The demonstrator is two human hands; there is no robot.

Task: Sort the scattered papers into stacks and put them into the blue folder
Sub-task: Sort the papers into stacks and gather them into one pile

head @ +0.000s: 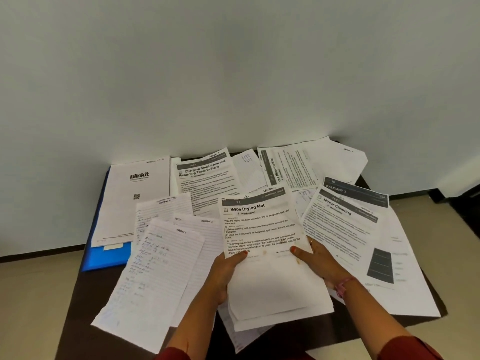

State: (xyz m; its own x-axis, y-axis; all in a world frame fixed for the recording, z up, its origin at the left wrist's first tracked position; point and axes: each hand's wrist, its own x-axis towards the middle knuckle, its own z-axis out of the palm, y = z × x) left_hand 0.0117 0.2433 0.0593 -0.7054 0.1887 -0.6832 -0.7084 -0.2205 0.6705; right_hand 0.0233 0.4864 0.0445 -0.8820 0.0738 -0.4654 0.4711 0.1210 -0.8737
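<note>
Both the left hand and right hand pinch the side edges of a thin stack above the table's middle; light and floppy, the sheets probably slide unless gripped at both edges, folder waiting far-left.

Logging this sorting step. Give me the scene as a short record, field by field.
surface: dark table against a pale wall
held: small stack topped by the Wipe Drying Mat sheet
left hand: grips the stack's left edge
right hand: grips its right edge
blue folder: far left, under the blinkit sheet
loose: handwritten lined pages, Mirror Cleaning sheet
</note>
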